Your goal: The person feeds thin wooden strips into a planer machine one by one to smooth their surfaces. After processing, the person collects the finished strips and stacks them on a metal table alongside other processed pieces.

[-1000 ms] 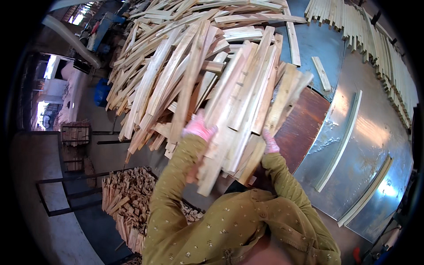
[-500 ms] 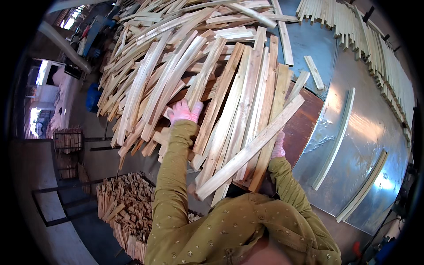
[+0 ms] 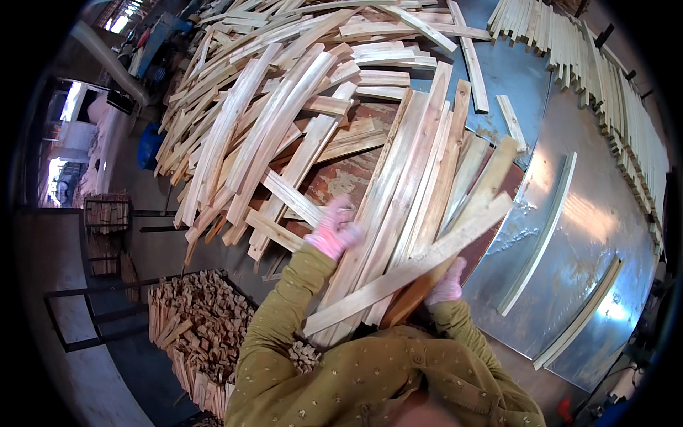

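A row of long pale wooden slats (image 3: 398, 192) lies in front of me, pointing away from my body. My left hand (image 3: 334, 228), in a pink glove, is at the left edge of this row with its fingers apart, slightly blurred. My right hand (image 3: 448, 281), gloved alike, is at the row's right side, closed around the near part of a tilted brownish slat (image 3: 491, 174); some of its fingers are hidden. Another pale slat (image 3: 409, 265) lies slantwise across the near ends of the row.
A large heap of slats (image 3: 249, 135) spreads over the far left. Beneath is a worn reddish-brown board (image 3: 341, 178). On the right, a metal table (image 3: 537, 299) carries single strips and a long row of slats (image 3: 597, 92). Short wood pieces (image 3: 199, 327) are piled at lower left.
My left hand has moved right and nearer, leaving the heap, and slats there have shifted, baring more of the board. My right hand has come nearer, and the slat beside it has tilted right.
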{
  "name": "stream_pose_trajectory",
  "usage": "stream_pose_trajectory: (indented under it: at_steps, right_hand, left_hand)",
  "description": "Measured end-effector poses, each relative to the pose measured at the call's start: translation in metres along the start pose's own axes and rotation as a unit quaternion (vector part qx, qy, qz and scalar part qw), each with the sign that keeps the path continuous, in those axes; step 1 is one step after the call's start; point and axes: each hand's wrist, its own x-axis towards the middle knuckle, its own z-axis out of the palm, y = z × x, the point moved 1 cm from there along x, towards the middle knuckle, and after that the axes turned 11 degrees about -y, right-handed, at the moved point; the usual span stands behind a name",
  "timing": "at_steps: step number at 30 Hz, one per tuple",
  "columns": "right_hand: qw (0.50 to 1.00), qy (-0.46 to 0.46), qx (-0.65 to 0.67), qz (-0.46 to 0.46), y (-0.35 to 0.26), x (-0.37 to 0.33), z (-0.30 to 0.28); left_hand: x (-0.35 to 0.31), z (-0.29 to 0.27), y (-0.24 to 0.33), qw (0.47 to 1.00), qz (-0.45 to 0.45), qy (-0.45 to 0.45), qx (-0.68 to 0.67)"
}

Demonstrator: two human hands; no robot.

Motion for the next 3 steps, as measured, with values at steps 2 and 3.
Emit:
stream_pose_trajectory:
  at_steps: [2,3]
  right_hand:
    - [0.999,0.030,0.024,-0.011,-0.011,0.014,-0.008]
    - [0.999,0.040,0.034,-0.009,-0.017,0.024,-0.010]
  left_hand:
    - [0.012,-0.012,-0.005,0.993,-0.058,0.070,-0.080]
    - [0.026,-0.017,-0.039,0.974,0.006,0.096,0.206]
